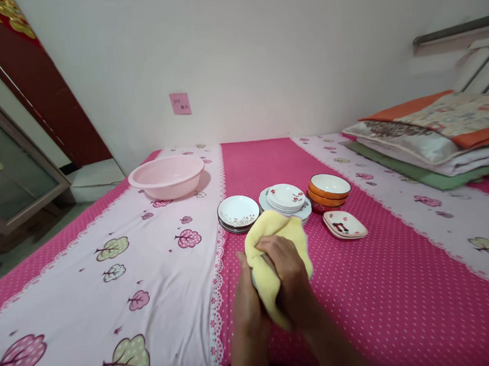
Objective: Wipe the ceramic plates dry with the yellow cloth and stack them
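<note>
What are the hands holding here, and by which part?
A yellow cloth: the right hand grips its bunched middle; the left hand is against its left side. Whether anything is inside the folds cannot be told.

Premises: domestic, apparently a bedroom. Evidence noted: a tree-print sheet [168, 285] spread over what looks like a bed [357, 292], folded bedding [434, 135] stacked at its right side, a glass-fronted cabinet [13, 157] and a red-and-gold ornament [13, 17] at left. Household plates [286, 195], bowls [330, 185] and a pink basin [168, 179] stand on the sheet
</note>
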`<action>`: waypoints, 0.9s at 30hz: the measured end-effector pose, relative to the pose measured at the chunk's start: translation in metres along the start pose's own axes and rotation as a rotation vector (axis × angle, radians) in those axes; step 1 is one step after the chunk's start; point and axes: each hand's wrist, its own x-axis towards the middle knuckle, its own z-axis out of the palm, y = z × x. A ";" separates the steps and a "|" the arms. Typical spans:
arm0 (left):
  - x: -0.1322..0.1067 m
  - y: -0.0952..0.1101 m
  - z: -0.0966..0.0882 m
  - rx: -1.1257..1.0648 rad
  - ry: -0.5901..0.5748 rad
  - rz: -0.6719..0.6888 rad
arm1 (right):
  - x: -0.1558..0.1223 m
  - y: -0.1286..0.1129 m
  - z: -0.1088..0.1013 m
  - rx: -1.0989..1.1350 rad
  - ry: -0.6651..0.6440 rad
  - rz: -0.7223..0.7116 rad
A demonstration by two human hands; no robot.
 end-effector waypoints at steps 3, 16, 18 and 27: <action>0.003 -0.011 0.000 0.022 -0.091 0.009 | 0.003 0.022 -0.006 -0.141 0.123 0.023; 0.004 0.012 -0.016 -0.119 0.018 -0.010 | -0.008 -0.004 -0.015 -0.060 -0.360 0.247; 0.002 0.019 -0.022 -0.125 -0.006 -0.078 | -0.009 -0.016 -0.016 0.090 -0.443 0.182; 0.001 0.023 -0.013 -0.117 -0.039 -0.106 | -0.008 -0.010 -0.018 0.181 -0.533 0.073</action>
